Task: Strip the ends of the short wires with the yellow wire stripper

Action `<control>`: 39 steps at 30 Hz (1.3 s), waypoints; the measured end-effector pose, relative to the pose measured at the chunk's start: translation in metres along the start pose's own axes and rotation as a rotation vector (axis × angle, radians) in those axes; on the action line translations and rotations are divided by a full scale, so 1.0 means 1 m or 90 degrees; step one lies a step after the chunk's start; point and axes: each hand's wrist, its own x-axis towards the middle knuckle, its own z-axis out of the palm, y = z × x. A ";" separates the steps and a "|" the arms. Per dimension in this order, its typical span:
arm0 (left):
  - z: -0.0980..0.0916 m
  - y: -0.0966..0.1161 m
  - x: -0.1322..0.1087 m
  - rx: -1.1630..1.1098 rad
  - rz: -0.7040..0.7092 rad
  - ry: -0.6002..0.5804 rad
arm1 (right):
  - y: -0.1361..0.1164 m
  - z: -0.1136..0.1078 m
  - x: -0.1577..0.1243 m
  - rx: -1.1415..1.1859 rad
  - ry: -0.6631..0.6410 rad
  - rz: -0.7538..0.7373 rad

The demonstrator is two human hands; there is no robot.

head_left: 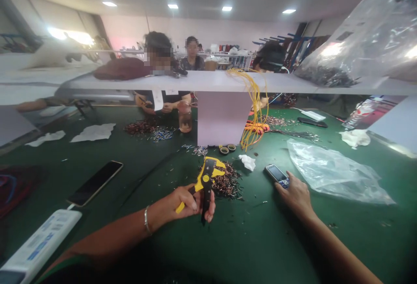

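A yellow and black wire stripper (pixel 207 179) is in my left hand (pixel 187 201), its handles inside my closed fingers and its jaws pointing up and away. Just beyond the tool lies a heap of short dark wire pieces (pixel 228 182). My right hand (pixel 296 193) grips the lower end of a small keypad phone (pixel 276 174), thumb on one side and fingers on the other. The phone's screen faces up, and it rests on or just over the green table (pixel 254 240). A crumpled white tissue (pixel 247 162) lies between the heap and the phone.
On the left are a black smartphone (pixel 96 183) and a white power strip (pixel 42 242). A clear plastic bag (pixel 339 173) lies at right. Ahead, a shelf support (pixel 221 119) stands beside hanging yellow cables (pixel 254 101) and a bottle (pixel 185 117). People sit beyond the shelf.
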 end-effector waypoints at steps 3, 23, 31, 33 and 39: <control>0.000 -0.001 0.000 0.002 0.003 0.005 | -0.006 -0.001 -0.002 0.004 0.001 0.012; -0.011 -0.007 -0.004 0.019 -0.008 -0.003 | -0.032 -0.007 -0.009 -0.033 0.007 0.022; -0.013 -0.009 -0.004 0.009 -0.006 -0.016 | -0.033 -0.009 -0.016 -0.042 0.023 -0.038; -0.013 -0.008 -0.004 0.008 -0.006 -0.015 | -0.036 -0.013 -0.017 -0.018 0.058 -0.071; -0.013 -0.008 -0.004 0.001 -0.011 -0.014 | -0.083 -0.040 -0.035 0.328 0.022 -0.231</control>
